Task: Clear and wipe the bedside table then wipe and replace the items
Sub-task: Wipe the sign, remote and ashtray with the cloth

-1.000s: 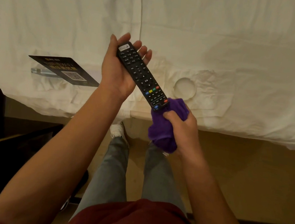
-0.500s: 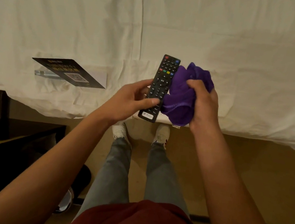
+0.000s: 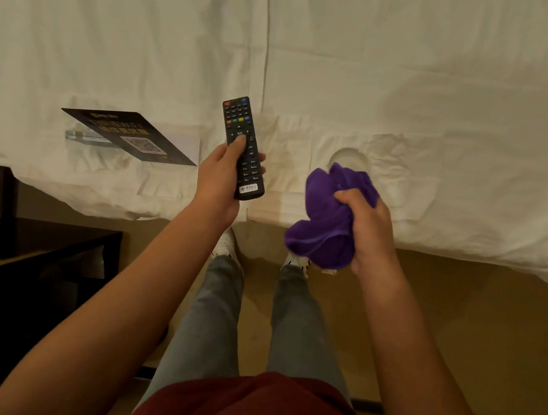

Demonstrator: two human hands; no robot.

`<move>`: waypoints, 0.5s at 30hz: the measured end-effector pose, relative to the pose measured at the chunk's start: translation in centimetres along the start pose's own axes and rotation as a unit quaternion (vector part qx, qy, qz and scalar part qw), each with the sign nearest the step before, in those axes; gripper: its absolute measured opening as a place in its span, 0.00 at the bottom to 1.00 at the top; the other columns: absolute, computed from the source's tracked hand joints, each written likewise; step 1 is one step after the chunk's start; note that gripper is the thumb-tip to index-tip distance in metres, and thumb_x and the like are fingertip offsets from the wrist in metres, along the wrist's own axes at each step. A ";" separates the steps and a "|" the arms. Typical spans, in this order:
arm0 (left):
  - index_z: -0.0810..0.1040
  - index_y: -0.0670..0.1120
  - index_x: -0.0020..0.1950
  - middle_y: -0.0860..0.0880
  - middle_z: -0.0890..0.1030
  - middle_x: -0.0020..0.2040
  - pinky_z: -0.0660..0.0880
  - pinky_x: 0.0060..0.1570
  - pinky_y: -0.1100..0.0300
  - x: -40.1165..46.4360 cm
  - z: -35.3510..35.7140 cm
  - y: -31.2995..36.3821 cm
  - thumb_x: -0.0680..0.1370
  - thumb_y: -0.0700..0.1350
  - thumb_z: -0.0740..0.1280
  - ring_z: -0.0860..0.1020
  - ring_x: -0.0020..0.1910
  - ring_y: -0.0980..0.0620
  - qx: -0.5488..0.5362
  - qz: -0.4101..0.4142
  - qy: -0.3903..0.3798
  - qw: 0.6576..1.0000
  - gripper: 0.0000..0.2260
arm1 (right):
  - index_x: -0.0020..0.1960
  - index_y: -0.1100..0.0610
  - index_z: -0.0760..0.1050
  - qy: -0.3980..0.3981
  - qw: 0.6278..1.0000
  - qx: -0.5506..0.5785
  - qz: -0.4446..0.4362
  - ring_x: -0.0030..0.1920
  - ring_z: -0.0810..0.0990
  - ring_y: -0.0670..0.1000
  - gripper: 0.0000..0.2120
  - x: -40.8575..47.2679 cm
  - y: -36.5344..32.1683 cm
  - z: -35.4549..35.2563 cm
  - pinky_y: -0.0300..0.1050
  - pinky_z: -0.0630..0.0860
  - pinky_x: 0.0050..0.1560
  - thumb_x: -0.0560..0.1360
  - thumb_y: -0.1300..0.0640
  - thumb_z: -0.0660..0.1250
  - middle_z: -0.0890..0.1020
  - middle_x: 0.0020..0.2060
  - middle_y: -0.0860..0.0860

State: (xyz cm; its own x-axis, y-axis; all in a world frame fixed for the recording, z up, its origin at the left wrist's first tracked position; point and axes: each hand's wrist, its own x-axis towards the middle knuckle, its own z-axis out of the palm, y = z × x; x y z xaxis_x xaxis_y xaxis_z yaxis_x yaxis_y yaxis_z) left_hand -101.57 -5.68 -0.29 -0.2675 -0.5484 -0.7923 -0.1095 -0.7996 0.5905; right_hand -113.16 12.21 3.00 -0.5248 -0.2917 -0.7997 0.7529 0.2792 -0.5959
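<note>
My left hand [image 3: 218,179] grips a black remote control [image 3: 241,138] by its lower half, thumb on the buttons, its coloured keys pointing away from me over the bed's edge. My right hand [image 3: 368,226] holds a bunched purple cloth [image 3: 328,221] a short way to the right of the remote, apart from it. A black WiFi card with a QR code in a clear stand [image 3: 129,134] lies on the white sheet to the left. The dark bedside table [image 3: 32,253] stands at the lower left, only partly in view.
The white bed [image 3: 416,104] fills the upper half of the view, with a round dent in the sheet just above the cloth. Below it is tan floor, my legs in grey trousers and white shoes.
The remote has been turned end for end in my left hand and now sits upright in it. My right hand with the cloth has pulled off the remote, down and to the right.
</note>
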 end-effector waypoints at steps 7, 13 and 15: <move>0.78 0.42 0.64 0.43 0.84 0.58 0.81 0.53 0.50 0.9 0.5 -1.1 0.82 0.44 0.67 0.83 0.58 0.46 -0.047 -0.068 0.033 0.996 0.11 | 0.57 0.52 0.81 0.032 0.999 0.027 -0.015 0.41 0.87 0.48 0.12 1.4 -1.6 -0.7 0.42 0.81 0.37 0.73 0.60 0.73 0.86 0.43 0.48; 0.80 0.41 0.57 0.43 0.88 0.50 0.84 0.47 0.55 1.8 1.2 -1.8 0.81 0.43 0.69 0.87 0.50 0.46 -0.068 -0.067 0.022 0.995 0.07 | 0.51 0.49 0.81 0.024 0.999 0.027 -0.032 0.41 0.87 0.47 0.09 2.2 -2.2 -0.5 0.42 0.82 0.39 0.73 0.60 0.73 0.87 0.39 0.45; 0.80 0.39 0.57 0.40 0.87 0.52 0.84 0.46 0.53 2.5 1.6 -2.3 0.81 0.40 0.70 0.87 0.50 0.44 -0.096 -0.087 0.032 0.991 0.06 | 0.52 0.49 0.81 0.027 0.999 0.029 -0.030 0.41 0.87 0.48 0.10 2.4 -2.1 -0.7 0.43 0.82 0.39 0.73 0.60 0.74 0.86 0.40 0.45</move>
State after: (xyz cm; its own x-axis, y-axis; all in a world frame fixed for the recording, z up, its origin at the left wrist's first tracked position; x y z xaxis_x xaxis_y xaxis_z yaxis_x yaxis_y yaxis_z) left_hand -103.47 -4.82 -3.34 -0.1985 -0.4076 -0.8913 0.0375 -0.9119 0.4087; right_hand -116.29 11.58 2.29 -0.5901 -0.2556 -0.7658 0.7399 0.2082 -0.6397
